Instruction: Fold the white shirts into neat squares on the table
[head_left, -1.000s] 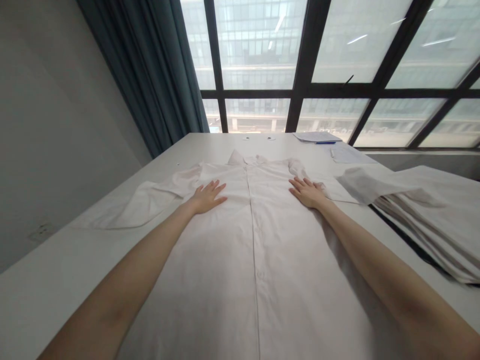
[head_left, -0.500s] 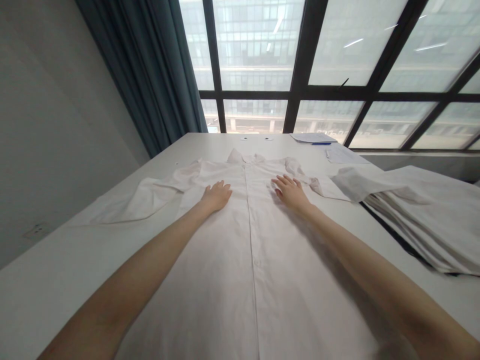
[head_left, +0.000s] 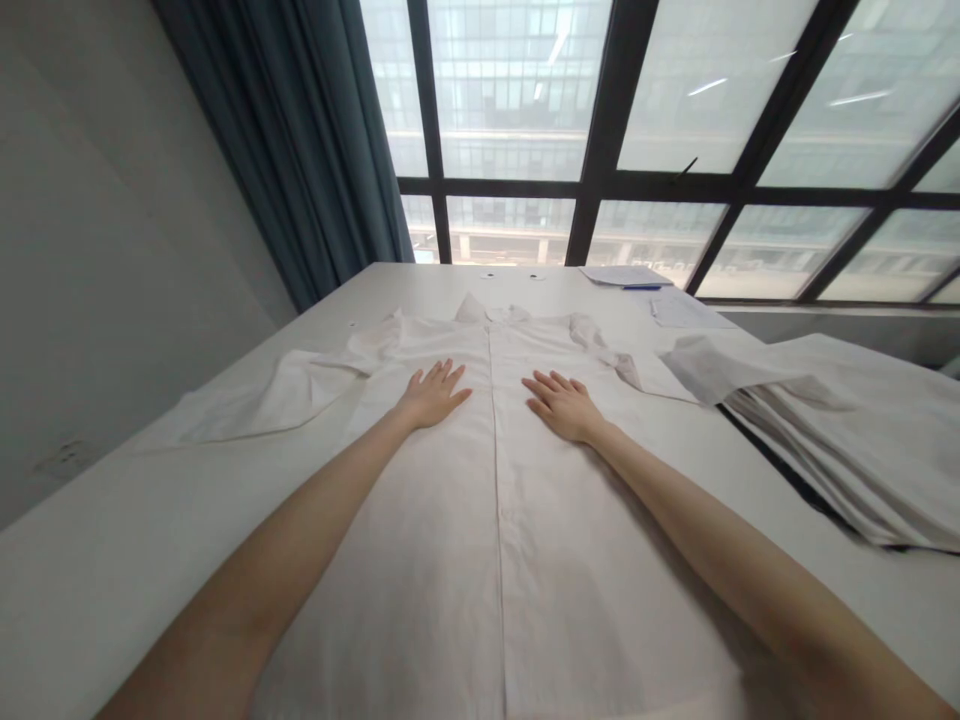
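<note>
A pale, button-front shirt (head_left: 450, 540) lies spread face up, its collar at the far end and its front placket running down the middle. Its left-side sleeve stretches out over the table; the other sleeve is bunched and creased near the shoulder. My left hand (head_left: 433, 395) rests flat on the chest, left of the placket, fingers spread. To the right of the placket, my right hand (head_left: 562, 405) lies palm down on the cloth with its fingers stretched out. Neither hand grips the fabric.
The shirt lies on a white table (head_left: 300, 510). At the right is a stack of folded pale cloth (head_left: 847, 430) with a dark layer beneath. Papers (head_left: 690, 308) and a blue pen (head_left: 641, 287) lie at the far right. Beyond are a blue curtain (head_left: 300, 150) and windows.
My right hand has slid toward me and slightly left over the shirt. My left hand has spread its fingers and shifted a little. The shirt's lower part looks smoother.
</note>
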